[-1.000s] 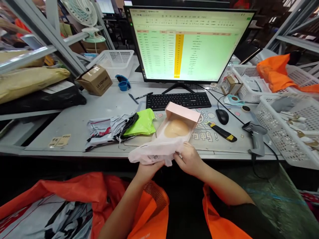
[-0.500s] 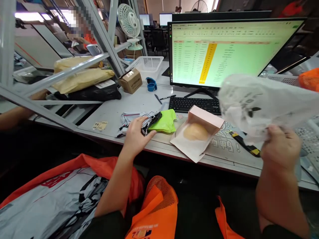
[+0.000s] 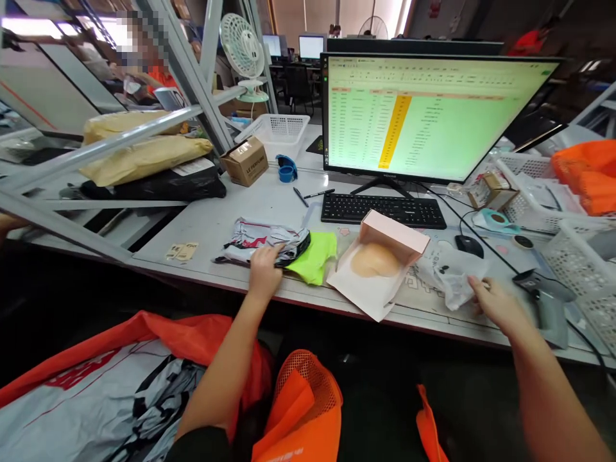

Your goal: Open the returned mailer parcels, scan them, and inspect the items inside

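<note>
My left hand point(image 3: 264, 273) has its fingers closed on the front edge of a crumpled grey-and-white plastic mailing bag point(image 3: 245, 234). A bright green packet point(image 3: 315, 260) sticks out at the right of that bag. On the right, my right hand point(image 3: 498, 305) pinches a thin white plastic bag point(image 3: 447, 273), low over the desk beside the mouse. Between my hands stands an open pale pink box point(image 3: 394, 234) with its front flap down. A smooth beige rounded item point(image 3: 375, 260) sits inside it; its kind is unclear.
Behind the box are a keyboard point(image 3: 380, 210) and a monitor point(image 3: 433, 122). A barcode scanner point(image 3: 541, 295), a mouse point(image 3: 469, 245) and white baskets point(image 3: 577, 282) stand at the right. A metal frame point(image 3: 110, 144) rises at the left. A small carton point(image 3: 245, 160) sits at the back.
My right hand has lowered the white plastic bag from in front of the monitor to the desk. My left hand has gone from spread fingers to gripping the mailing bag, which has shifted slightly.
</note>
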Demonstrator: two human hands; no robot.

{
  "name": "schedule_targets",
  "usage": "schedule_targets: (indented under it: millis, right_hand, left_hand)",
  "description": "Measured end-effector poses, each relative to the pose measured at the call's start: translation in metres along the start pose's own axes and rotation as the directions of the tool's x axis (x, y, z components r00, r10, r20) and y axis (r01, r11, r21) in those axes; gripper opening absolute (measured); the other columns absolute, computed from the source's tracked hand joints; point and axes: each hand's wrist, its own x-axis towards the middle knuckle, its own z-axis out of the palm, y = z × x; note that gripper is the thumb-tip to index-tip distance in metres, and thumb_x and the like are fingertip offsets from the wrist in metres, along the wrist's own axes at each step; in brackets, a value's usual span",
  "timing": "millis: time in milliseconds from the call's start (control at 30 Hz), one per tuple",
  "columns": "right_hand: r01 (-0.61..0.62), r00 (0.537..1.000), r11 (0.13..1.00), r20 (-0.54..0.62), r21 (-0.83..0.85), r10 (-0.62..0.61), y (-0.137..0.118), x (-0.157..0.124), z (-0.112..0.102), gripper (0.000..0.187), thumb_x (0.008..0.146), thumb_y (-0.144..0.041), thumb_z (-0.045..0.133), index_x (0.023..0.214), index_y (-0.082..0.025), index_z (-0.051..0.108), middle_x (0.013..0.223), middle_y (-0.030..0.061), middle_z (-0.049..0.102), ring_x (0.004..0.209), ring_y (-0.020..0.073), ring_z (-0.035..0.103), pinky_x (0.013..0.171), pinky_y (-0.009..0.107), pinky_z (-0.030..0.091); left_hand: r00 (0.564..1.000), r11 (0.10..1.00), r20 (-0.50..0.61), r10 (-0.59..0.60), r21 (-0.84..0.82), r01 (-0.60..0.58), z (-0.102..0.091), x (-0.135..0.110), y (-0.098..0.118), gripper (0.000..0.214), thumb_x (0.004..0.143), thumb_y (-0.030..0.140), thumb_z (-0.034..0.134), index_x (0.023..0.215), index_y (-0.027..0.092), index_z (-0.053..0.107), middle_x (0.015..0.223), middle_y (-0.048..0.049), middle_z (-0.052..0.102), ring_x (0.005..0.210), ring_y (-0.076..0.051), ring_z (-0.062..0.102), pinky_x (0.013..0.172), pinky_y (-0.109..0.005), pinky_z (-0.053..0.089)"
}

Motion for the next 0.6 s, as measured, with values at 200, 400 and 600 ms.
schedule_targets:
  millis: [200,400,600]
  right_hand:
    - [0.320,0.930,0.929,-0.249,0.185,-0.271,-0.058,-0.062,-0.017,0.049,0.092,-0.060,0.058,0.129,-0.031,0.067,0.094,0.0142,0.068,0.086,0.0338,0.066,0.082,0.052,0.049]
    - [-0.134,0.512,0.598,0.572,0.790,-0.641,-0.162,-0.157,0.069,0.077,0.075,-0.070,0.077,0.136,-0.025,0.064,0.126,0.0133,0.071,0.110,0.0311,0.068,0.090,0.044,0.057]
    - [-0.657,0.599,0.271,0.706,0.703,-0.378,-0.194,-0.189,0.117,0.060,0.062,-0.048,0.093,0.108,-0.016,0.073,0.107,0.0121,0.078,0.103,0.0325,0.073,0.096,0.048,0.058]
  left_hand:
    - [0.887,0.859,-0.455,0.079,-0.420,-0.292,-0.087,-0.011,-0.014,0.025,0.077,0.029,0.074,0.054,0.025,0.067,0.088,-0.0040,0.056,0.098,-0.025,0.058,0.110,-0.052,0.044]
    - [0.880,0.626,-0.338,0.334,-0.619,-0.475,-0.143,-0.048,0.056,0.046,0.089,0.041,0.069,0.045,0.027,0.064,0.118,-0.0023,0.065,0.133,-0.029,0.053,0.114,-0.046,0.047]
    - [0.732,0.657,-0.169,0.659,-0.343,-0.671,-0.112,-0.069,0.061,0.023,0.084,0.016,0.074,0.065,0.028,0.073,0.125,-0.0022,0.073,0.133,-0.026,0.057,0.110,-0.041,0.052]
